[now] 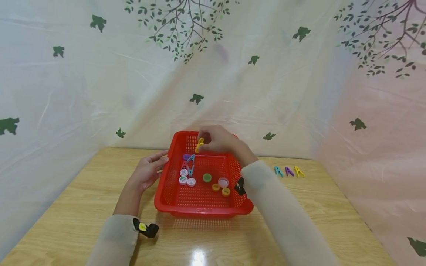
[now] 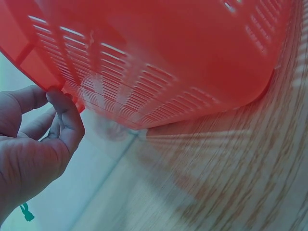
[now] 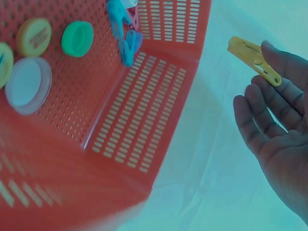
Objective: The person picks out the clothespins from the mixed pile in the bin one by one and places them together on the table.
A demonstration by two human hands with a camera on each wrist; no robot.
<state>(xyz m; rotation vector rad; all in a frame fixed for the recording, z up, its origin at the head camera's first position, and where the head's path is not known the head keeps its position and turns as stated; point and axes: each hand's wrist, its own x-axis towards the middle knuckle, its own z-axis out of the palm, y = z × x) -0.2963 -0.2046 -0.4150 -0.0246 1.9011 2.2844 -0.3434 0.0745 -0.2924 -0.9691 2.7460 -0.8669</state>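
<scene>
A red plastic basket (image 1: 203,212) stands on the table. Its left rim is pinched between the thumb and fingers of my left hand (image 1: 148,172), as the left wrist view shows. Over the basket's far part, my right hand (image 1: 217,139) pinches a yellow clothespin (image 3: 254,60) between thumb and fingertips. Inside the basket at the left lie blue clothespins (image 1: 190,170), a pink clothespin (image 1: 184,164) and a purple piece (image 1: 186,157). White bottle caps (image 1: 183,180) sit just nearer. Further right are a green cap (image 1: 207,177), orange caps (image 1: 226,191) and a pale clear-rimmed cap (image 1: 223,182).
On the table to the right lie a blue clothespin (image 1: 278,171), a purple clothespin (image 1: 289,171) and a yellow clothespin (image 1: 299,171) in a row. A pale curtain (image 1: 149,92) with leaf prints hangs behind the wooden table (image 1: 83,192).
</scene>
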